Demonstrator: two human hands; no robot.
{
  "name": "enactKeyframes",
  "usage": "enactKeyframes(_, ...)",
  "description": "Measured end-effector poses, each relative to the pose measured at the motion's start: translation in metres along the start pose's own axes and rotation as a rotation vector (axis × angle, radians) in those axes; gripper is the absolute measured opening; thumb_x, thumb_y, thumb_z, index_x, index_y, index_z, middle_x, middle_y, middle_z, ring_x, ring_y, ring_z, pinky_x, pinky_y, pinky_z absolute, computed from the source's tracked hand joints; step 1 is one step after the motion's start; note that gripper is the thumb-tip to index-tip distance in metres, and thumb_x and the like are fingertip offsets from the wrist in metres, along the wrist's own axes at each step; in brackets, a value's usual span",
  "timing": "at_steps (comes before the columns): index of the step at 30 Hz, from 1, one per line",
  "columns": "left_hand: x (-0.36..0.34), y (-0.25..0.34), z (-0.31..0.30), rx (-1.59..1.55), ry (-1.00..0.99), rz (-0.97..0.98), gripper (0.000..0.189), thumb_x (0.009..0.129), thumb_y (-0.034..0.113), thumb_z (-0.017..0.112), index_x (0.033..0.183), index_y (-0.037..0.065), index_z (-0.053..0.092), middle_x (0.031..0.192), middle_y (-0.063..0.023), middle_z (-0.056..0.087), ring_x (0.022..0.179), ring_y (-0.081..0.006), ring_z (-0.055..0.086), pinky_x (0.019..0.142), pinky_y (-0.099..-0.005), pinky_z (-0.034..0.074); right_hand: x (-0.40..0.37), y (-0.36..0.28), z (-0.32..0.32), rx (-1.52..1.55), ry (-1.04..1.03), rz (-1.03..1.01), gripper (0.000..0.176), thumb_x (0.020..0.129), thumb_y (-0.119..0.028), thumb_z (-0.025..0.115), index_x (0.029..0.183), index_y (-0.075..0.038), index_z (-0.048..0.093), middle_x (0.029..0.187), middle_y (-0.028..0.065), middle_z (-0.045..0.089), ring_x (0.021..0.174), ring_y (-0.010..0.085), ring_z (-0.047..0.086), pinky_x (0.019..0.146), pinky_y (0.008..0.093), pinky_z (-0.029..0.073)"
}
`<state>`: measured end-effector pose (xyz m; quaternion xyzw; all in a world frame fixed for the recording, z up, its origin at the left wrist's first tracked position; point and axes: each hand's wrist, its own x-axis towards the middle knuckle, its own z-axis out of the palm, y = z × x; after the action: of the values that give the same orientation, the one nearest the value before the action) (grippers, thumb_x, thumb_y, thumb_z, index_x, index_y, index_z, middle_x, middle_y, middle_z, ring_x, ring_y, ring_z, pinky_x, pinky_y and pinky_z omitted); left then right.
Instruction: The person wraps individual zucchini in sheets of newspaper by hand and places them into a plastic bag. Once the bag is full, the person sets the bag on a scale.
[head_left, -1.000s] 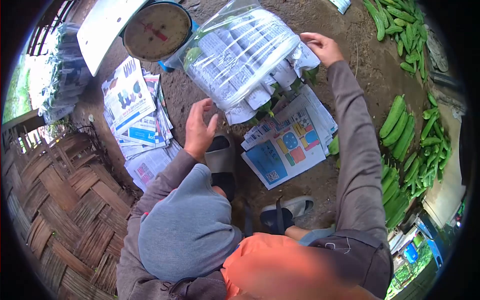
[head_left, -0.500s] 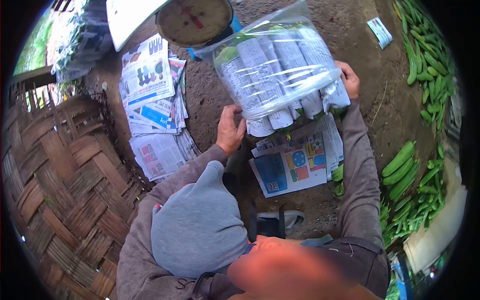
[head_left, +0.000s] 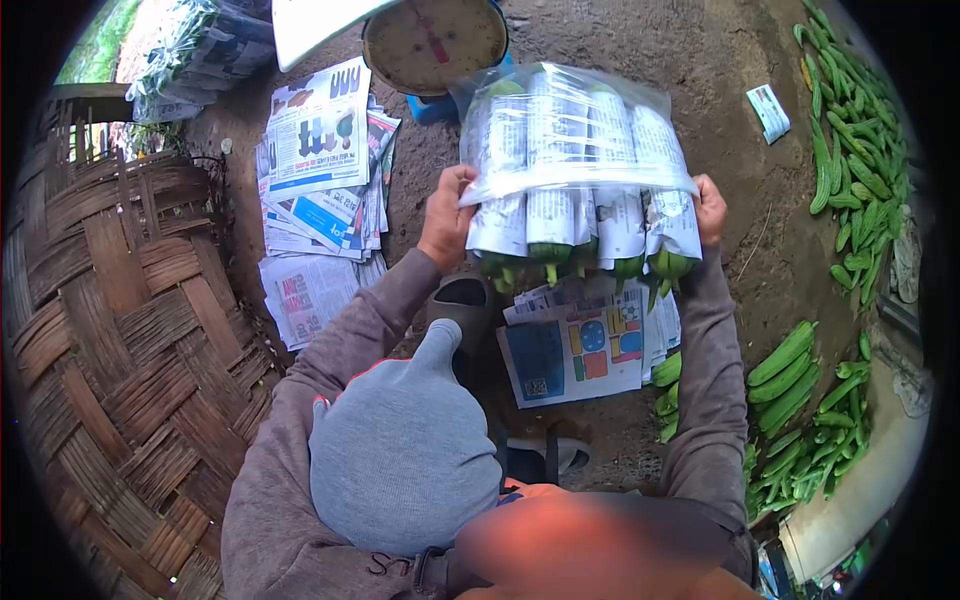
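A clear plastic bag (head_left: pixel 585 178) holds several long green gourds rolled in newspaper, side by side. Its rolled-back rim crosses the wrapped gourds (head_left: pixel 553 225), whose green stem ends stick out toward me. At the bag's left edge, my left hand (head_left: pixel 447 218) is closed on the rim. My right hand (head_left: pixel 710 210) grips the rim's right end, its fingers partly hidden behind the bag. Below the bag, a stack of newspaper sheets (head_left: pixel 585 350) lies on the ground.
More newspapers (head_left: pixel 320 180) are piled at left, beside a woven bamboo basket (head_left: pixel 130 340). A round-topped weighing scale (head_left: pixel 435 45) stands beyond the bag. Loose green gourds (head_left: pixel 860 170) line the right side, with more gourds (head_left: pixel 785 375) nearer me. A small packet (head_left: pixel 768 113) lies on the dirt.
The bag has turned to sit squarer in front of me, and its stem ends now show more fully. My left hand has moved up along its side. The camera view has shifted slightly.
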<state>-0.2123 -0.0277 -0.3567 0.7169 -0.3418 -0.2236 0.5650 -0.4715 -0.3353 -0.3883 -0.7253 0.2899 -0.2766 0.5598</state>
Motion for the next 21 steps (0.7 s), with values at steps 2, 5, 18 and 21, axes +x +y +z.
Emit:
enactKeyframes(2, 0.009, 0.025, -0.015, 0.010, 0.030, 0.030, 0.028, 0.087, -0.002, 0.049, 0.114, 0.003, 0.052, 0.087, -0.0126, 0.064, 0.079, -0.0180, 0.063, 0.073, -0.0293, 0.049, -0.012, -0.029, 0.002, -0.020, -0.008, 0.018, 0.027, 0.092, -0.023, 0.058, 0.072, -0.006, 0.051, 0.068, -0.0051, 0.048, 0.065, 0.0035, 0.042, 0.055, 0.0203, 0.037)
enactKeyframes(5, 0.022, 0.069, -0.036, -0.049, 0.004, 0.024, 0.022, 0.086, -0.001, 0.049, 0.106, 0.001, 0.059, 0.091, -0.0125, 0.066, 0.084, -0.0155, 0.063, 0.076, -0.0275, 0.049, -0.025, -0.107, 0.015, 0.032, 0.000, 0.088, 0.021, 0.090, -0.018, 0.054, 0.073, -0.004, 0.053, 0.070, -0.0030, 0.051, 0.066, 0.0050, 0.047, 0.057, 0.0220, 0.040)
enactKeyframes(18, 0.036, 0.189, -0.100, -0.291, 0.120, 0.159, 0.017, 0.084, 0.000, 0.050, 0.098, -0.002, 0.059, 0.087, -0.0103, 0.064, 0.083, -0.0150, 0.060, 0.078, -0.0270, 0.047, -0.022, -0.341, 0.015, -0.080, -0.102, 0.074, 0.026, 0.085, -0.015, 0.056, 0.101, 0.003, 0.062, 0.095, 0.0066, 0.066, 0.082, 0.0118, 0.062, 0.073, 0.0244, 0.049)
enactKeyframes(21, 0.071, 0.224, -0.143, -0.225, 0.228, 0.311, 0.017, 0.085, 0.001, 0.051, 0.100, -0.003, 0.060, 0.089, -0.0089, 0.065, 0.085, -0.0148, 0.060, 0.079, -0.0267, 0.047, 0.019, -0.400, 0.038, -0.036, -0.068, 0.032, 0.029, 0.085, -0.017, 0.053, 0.104, 0.003, 0.062, 0.096, 0.0079, 0.067, 0.083, 0.0126, 0.062, 0.075, 0.0255, 0.049)
